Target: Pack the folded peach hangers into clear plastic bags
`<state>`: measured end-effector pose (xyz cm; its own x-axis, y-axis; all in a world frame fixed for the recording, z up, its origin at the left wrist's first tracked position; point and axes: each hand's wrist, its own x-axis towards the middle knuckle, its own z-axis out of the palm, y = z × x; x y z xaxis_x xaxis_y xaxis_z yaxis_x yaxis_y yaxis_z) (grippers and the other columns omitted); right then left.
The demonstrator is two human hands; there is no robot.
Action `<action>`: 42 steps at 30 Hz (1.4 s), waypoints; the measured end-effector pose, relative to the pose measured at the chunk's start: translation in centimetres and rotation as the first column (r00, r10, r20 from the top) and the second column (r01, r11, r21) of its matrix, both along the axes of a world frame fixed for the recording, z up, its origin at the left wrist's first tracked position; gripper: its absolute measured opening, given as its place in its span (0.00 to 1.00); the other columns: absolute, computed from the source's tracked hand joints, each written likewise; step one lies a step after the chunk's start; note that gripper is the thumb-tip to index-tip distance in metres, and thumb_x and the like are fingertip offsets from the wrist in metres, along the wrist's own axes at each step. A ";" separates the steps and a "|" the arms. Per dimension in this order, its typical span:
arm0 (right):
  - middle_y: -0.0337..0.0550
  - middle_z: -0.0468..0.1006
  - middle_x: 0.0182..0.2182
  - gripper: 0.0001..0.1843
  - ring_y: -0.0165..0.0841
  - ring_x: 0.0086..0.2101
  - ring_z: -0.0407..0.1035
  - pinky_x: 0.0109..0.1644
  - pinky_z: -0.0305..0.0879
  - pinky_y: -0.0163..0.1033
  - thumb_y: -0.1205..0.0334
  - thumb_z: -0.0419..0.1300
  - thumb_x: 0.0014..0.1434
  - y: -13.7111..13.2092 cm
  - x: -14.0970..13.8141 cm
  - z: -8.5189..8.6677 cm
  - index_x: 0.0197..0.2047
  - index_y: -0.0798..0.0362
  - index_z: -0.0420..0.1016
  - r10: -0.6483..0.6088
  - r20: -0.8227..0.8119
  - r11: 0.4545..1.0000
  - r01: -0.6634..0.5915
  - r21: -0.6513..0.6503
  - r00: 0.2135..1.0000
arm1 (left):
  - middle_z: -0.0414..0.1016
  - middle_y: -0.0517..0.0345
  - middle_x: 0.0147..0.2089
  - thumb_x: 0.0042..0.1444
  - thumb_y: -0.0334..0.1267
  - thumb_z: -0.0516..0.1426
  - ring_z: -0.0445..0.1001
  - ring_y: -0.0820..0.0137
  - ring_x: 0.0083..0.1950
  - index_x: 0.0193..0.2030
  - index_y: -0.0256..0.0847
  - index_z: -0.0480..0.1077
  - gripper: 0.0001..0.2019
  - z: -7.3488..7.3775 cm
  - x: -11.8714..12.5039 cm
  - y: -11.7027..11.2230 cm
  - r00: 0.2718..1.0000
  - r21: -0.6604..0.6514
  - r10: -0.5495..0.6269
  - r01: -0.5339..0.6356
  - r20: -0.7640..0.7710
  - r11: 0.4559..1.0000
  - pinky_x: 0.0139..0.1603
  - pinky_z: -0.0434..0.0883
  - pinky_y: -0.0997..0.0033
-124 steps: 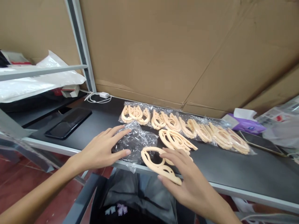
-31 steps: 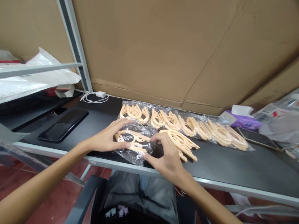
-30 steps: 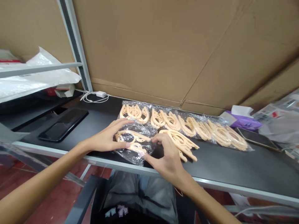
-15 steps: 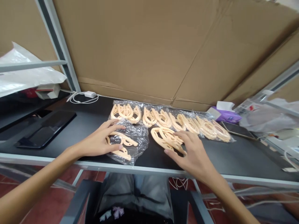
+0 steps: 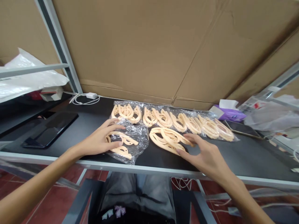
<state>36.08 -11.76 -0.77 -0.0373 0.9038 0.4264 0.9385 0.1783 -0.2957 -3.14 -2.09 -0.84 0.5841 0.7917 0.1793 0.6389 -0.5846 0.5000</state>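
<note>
My left hand lies on a clear plastic bag near the table's front edge, thumb and fingers apart. Inside that bag are cream curved pieces with small holes, partly covered by the hand. To its right, a loose stack of similar cream curved pieces lies unbagged on the black tabletop. My right hand has its thumb and fingers against the right ends of this stack, a gap between them. Behind, filled clear bags of cream curved pieces form a row.
A dark phone is at left, with a white charger and cable behind it. At right stand a purple tissue pack and another phone. Cardboard walls off the back; metal posts frame the sides.
My right hand has shifted right, from over the loose stack to its right ends, leaving more of the pieces visible. My left hand stays on the bag. The view has shifted slightly.
</note>
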 end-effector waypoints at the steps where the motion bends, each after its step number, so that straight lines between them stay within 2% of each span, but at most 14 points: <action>1: 0.49 0.85 0.46 0.25 0.48 0.44 0.80 0.47 0.76 0.51 0.46 0.66 0.57 -0.3 -0.1 0.3 0.53 0.50 0.74 0.021 -0.012 0.999 -0.021 0.034 1.000 | 0.55 0.47 0.75 0.61 0.59 0.58 0.55 0.47 0.75 0.63 0.48 0.70 0.28 0.0 0.0 0.1 1.000 0.004 0.004 -0.004 0.016 1.000 0.73 0.57 0.44; 5: 0.45 0.84 0.42 0.22 0.41 0.39 0.81 0.43 0.77 0.43 0.50 0.68 0.57 -1.9 -1.7 1.4 0.51 0.48 0.71 0.181 -0.026 0.976 -0.176 0.129 0.983 | 0.62 0.48 0.70 0.63 0.57 0.56 0.58 0.49 0.74 0.52 0.46 0.76 0.21 -0.2 0.0 0.3 0.995 0.016 0.000 -0.001 0.098 1.000 0.72 0.60 0.48; 8: 0.44 0.83 0.43 0.22 0.40 0.40 0.80 0.44 0.77 0.44 0.56 0.67 0.57 -2.9 -3.4 1.8 0.53 0.48 0.69 0.288 0.057 0.947 -0.293 0.135 0.956 | 0.65 0.49 0.68 0.64 0.57 0.56 0.60 0.51 0.73 0.45 0.46 0.78 0.19 -0.4 -0.1 0.6 0.986 -0.012 0.013 -0.012 0.169 1.000 0.71 0.62 0.50; 11: 0.45 0.83 0.45 0.23 0.40 0.42 0.79 0.45 0.77 0.45 0.57 0.65 0.58 -3.3 -4.7 1.8 0.56 0.48 0.67 0.345 0.084 0.930 -0.352 0.105 0.935 | 0.66 0.48 0.68 0.63 0.58 0.56 0.63 0.52 0.71 0.43 0.45 0.78 0.19 -0.6 -0.3 0.8 0.969 -0.067 0.060 -0.045 0.241 0.997 0.70 0.63 0.50; 14: 0.47 0.82 0.45 0.23 0.42 0.43 0.79 0.46 0.77 0.46 0.58 0.65 0.59 -3.3 -5.4 1.7 0.56 0.49 0.66 0.362 0.105 0.921 -0.373 0.113 0.926 | 0.67 0.47 0.67 0.61 0.59 0.58 0.64 0.52 0.70 0.42 0.45 0.78 0.20 -0.6 -0.4 1.1 0.951 -0.121 0.076 -0.041 0.299 0.992 0.71 0.61 0.49; 20: 0.47 0.82 0.44 0.21 0.41 0.42 0.79 0.45 0.76 0.47 0.58 0.65 0.60 -2.9 -5.5 1.8 0.55 0.49 0.66 0.373 0.102 0.914 -0.384 0.131 0.922 | 0.77 0.49 0.59 0.57 0.64 0.60 0.65 0.50 0.70 0.39 0.46 0.80 0.22 -0.3 -0.2 1.6 0.921 -0.195 0.076 0.000 0.382 0.981 0.71 0.60 0.49; 24: 0.47 0.82 0.42 0.21 0.41 0.40 0.79 0.43 0.77 0.47 0.58 0.65 0.58 -2.3 -6.7 1.0 0.53 0.49 0.67 0.389 0.039 0.903 -0.390 0.183 0.920 | 0.75 0.49 0.63 0.55 0.66 0.61 0.64 0.49 0.71 0.41 0.47 0.82 0.24 -0.7 -0.1 1.7 0.894 -0.267 0.142 -0.025 0.426 0.963 0.72 0.59 0.49; 28: 0.47 0.82 0.39 0.22 0.43 0.37 0.78 0.41 0.76 0.50 0.57 0.69 0.53 -1.0 -9.7 0.1 0.48 0.50 0.68 0.350 -0.007 0.914 -0.340 0.223 0.937 | 0.70 0.47 0.68 0.53 0.66 0.62 0.62 0.48 0.73 0.42 0.47 0.84 0.25 -0.8 -0.1 1.6 0.890 -0.280 0.166 -0.045 0.424 0.959 0.73 0.57 0.48; 31: 0.50 0.82 0.41 0.22 0.44 0.40 0.79 0.43 0.77 0.50 0.58 0.70 0.54 -0.1 -12.3 0.0 0.48 0.52 0.69 0.347 -0.095 0.930 -0.330 0.159 0.933 | 0.69 0.44 0.69 0.51 0.67 0.63 0.62 0.46 0.73 0.42 0.46 0.84 0.27 -0.6 0.0 1.4 0.892 -0.288 0.177 -0.056 0.416 0.956 0.72 0.57 0.46; 34: 0.53 0.81 0.48 0.24 0.46 0.49 0.77 0.51 0.76 0.52 0.57 0.71 0.56 0.3 -13.8 0.2 0.52 0.53 0.69 0.436 -0.169 0.900 -0.431 0.066 0.884 | 0.69 0.45 0.70 0.51 0.66 0.63 0.61 0.47 0.73 0.43 0.46 0.84 0.26 -0.4 0.2 1.3 0.890 -0.296 0.198 -0.075 0.411 0.952 0.72 0.59 0.47; 38: 0.52 0.78 0.55 0.29 0.46 0.55 0.74 0.59 0.73 0.54 0.60 0.70 0.56 0.1 -13.1 -0.1 0.58 0.51 0.67 0.456 -0.260 0.882 -0.471 0.003 0.851 | 0.67 0.46 0.71 0.53 0.64 0.63 0.61 0.49 0.74 0.42 0.46 0.84 0.24 -0.5 0.3 1.2 0.889 -0.307 0.205 -0.078 0.409 0.949 0.72 0.59 0.48; 42: 0.49 0.81 0.50 0.27 0.43 0.49 0.78 0.55 0.76 0.51 0.61 0.71 0.56 0.1 -12.4 -1.2 0.57 0.50 0.69 0.412 -0.308 0.905 -0.426 0.026 0.857 | 0.65 0.46 0.72 0.53 0.64 0.63 0.59 0.48 0.75 0.42 0.45 0.84 0.25 -0.5 0.3 1.1 0.892 -0.308 0.198 -0.070 0.407 0.949 0.73 0.57 0.48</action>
<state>23.66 -11.65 -1.96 -0.2931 0.8487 0.4403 0.6431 0.5158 -0.5660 -2.84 -0.96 -1.32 0.3851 0.9109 0.1481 0.3877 -0.3054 0.8697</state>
